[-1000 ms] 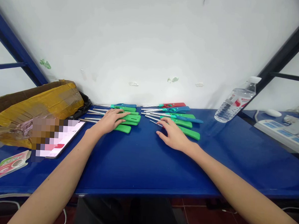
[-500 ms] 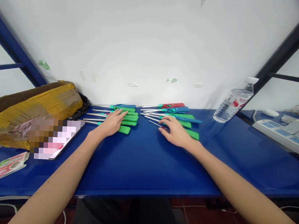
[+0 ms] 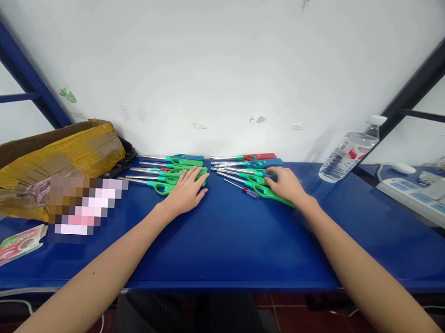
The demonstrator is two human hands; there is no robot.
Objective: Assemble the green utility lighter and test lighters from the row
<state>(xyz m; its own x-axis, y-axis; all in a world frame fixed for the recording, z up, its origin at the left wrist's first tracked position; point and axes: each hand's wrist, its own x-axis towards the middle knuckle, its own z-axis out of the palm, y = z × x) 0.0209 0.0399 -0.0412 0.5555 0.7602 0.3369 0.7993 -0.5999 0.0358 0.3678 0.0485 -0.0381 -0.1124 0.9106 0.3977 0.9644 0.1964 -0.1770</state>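
Long-necked gas lighters with metal tubes lie in two groups on the blue table. My left hand [image 3: 187, 190] rests open on the left group, fingers spread across the green handles, with a green lighter [image 3: 163, 187] beside its wrist side. My right hand [image 3: 286, 184] is curled over handles in the right group, thumb and fingers bent round what looks like a blue-handled lighter, mostly hidden under the palm. A green lighter [image 3: 269, 193] shows just in front of it. Left of that hand a small screwdriver [image 3: 245, 189] lies loose. A red lighter [image 3: 260, 157] is at the back by the wall.
A taped cardboard box [image 3: 54, 162] stands at the left, with a pixelated phone-like thing before it and a torn packet [image 3: 19, 245] nearer the edge. A tilted water bottle [image 3: 350, 151] and a power strip [image 3: 422, 197] are on the right.
My left hand has slid right and toward me over the green handles. My right hand has moved right, off the screwdriver and onto the lighter handles.
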